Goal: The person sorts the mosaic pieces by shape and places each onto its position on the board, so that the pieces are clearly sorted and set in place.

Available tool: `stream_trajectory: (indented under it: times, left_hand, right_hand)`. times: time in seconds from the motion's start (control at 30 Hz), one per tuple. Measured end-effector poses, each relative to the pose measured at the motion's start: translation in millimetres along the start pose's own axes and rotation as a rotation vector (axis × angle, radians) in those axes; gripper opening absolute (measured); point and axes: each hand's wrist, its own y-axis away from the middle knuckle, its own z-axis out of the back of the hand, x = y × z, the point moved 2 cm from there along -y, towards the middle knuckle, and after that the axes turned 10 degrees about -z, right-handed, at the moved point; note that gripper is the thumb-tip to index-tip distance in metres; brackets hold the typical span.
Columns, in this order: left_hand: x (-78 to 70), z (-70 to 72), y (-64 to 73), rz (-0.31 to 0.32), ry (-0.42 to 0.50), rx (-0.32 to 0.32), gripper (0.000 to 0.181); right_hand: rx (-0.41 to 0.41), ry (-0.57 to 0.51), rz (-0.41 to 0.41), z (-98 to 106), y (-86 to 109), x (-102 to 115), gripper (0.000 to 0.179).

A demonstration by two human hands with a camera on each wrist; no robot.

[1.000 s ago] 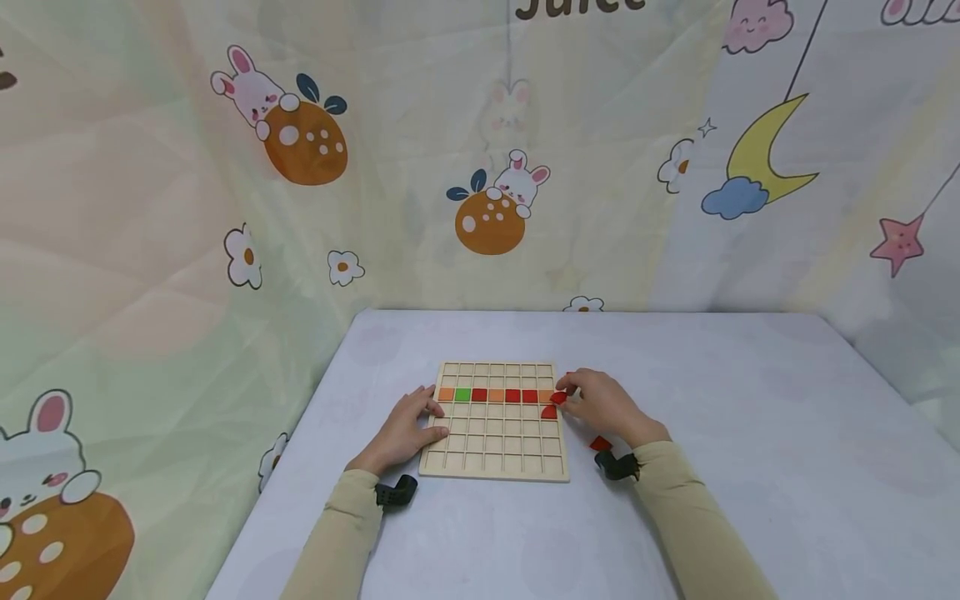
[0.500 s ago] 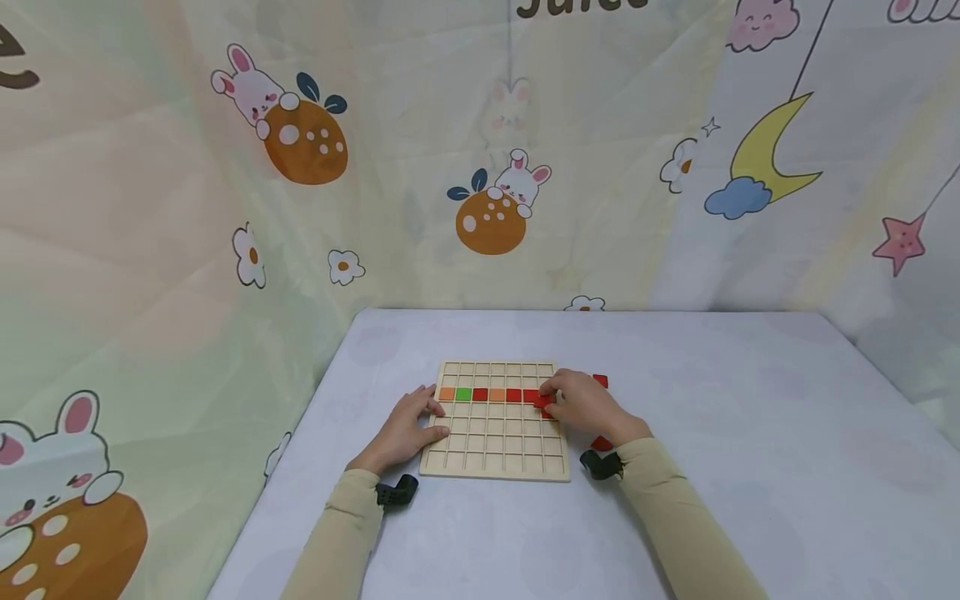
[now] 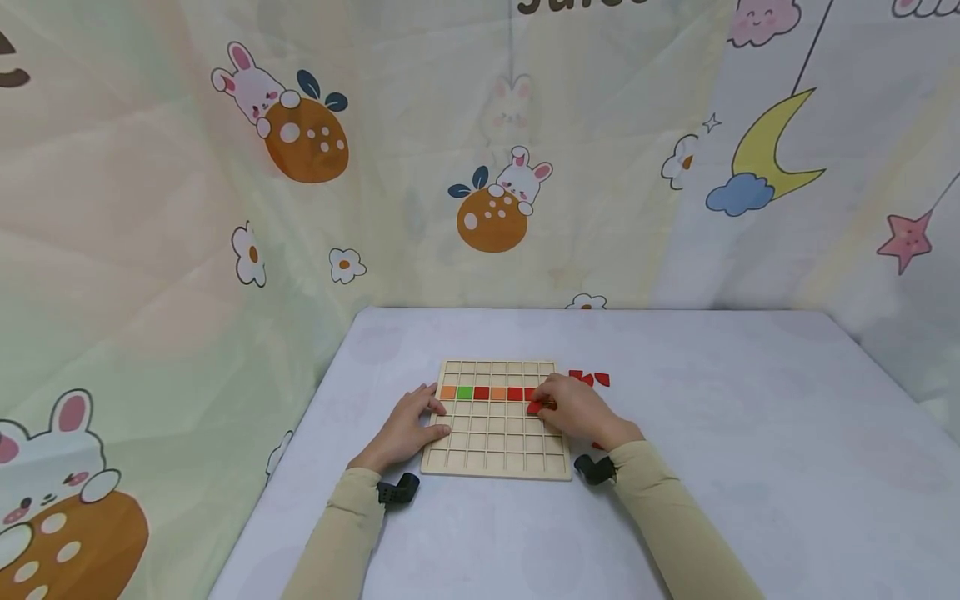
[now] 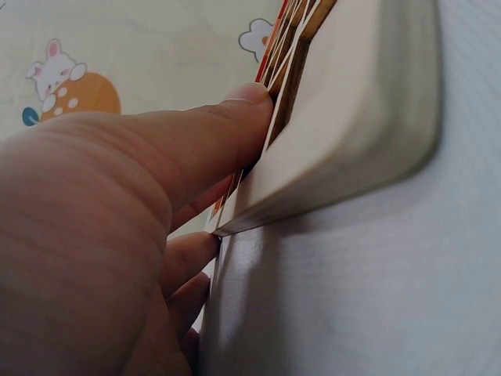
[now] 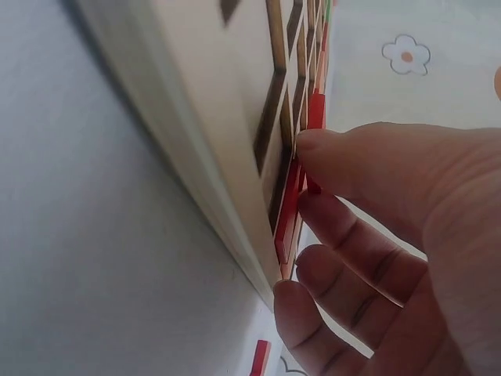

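Note:
A light wooden grid board point(image 3: 495, 446) lies flat on the table. One of its upper rows holds orange, green point(image 3: 465, 392) and red square tiles. My left hand point(image 3: 401, 429) rests on the board's left edge, its thumb point(image 4: 227, 125) on the top face and its other fingers along the side. Above the right end of the filled row, my right hand point(image 3: 581, 408) pinches a red piece point(image 5: 315, 113) between thumb and forefinger. Just below it, another red piece point(image 5: 288, 219) lies in the grid. My right hand hides the board cells beneath it in the head view.
Several loose red pieces point(image 3: 602, 379) lie on the table beyond the board's upper right corner. One more red piece point(image 3: 597, 446) shows partly beside my right wrist. White tabletop point(image 3: 750, 433) extends to the right, and a printed cloth point(image 3: 600, 250) hangs behind.
My right hand has moved left from the board's right edge to over the grid, with the red piece. The loose red pieces behind it now show. My left hand has stayed put.

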Motion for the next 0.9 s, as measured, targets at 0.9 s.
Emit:
stream_trajectory:
  times: [0.9]
  left_hand:
    - [-1.5,0.8,0.1,-0.011,-0.016,0.002,0.023]
  right_hand:
    - [0.006,-0.008,0.011,-1.8,2.7,0.1,0.020]
